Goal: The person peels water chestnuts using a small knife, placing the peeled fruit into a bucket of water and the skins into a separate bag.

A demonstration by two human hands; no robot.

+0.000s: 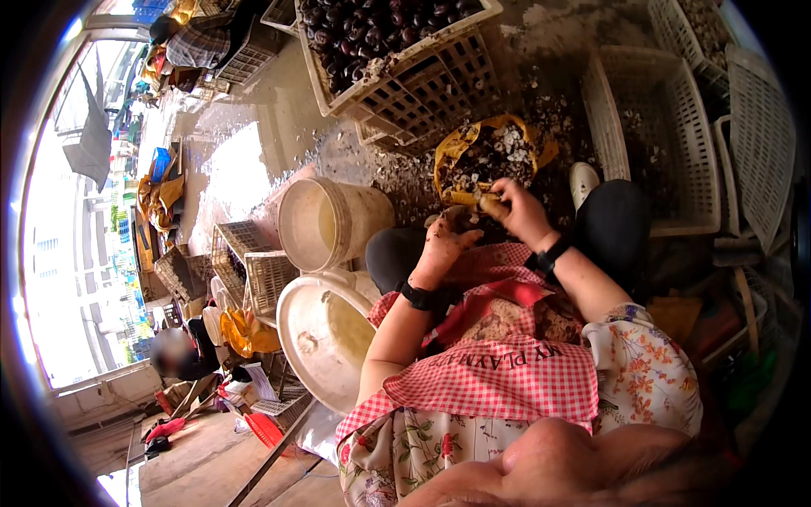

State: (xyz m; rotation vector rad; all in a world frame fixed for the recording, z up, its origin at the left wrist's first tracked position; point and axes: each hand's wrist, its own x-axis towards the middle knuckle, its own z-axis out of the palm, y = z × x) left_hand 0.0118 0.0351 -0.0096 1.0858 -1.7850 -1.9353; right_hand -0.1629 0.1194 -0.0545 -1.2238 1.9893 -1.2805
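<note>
My left hand (448,241) is curled around a small, dirty object whose kind is hard to make out. Close beside it, my right hand (523,212) pinches a tan object (494,206), perhaps a handle or a finger cover. Both hands are over my lap, by the near rim of a yellow bag (447,155). Dark peelings and pale scraps (491,155) fill the open bag. Past it stands a plastic crate (418,89) heaped with dark, glossy round produce (361,32), possibly water chestnuts. A red checked apron (500,380) covers my front.
Two white buckets (336,222) (326,339) lie tipped at my left. A slatted crate (671,139) with scraps stands at my right, more crates (760,139) beyond. Scraps litter the wet floor (272,139). Two other people (199,41) (180,352) are farther left.
</note>
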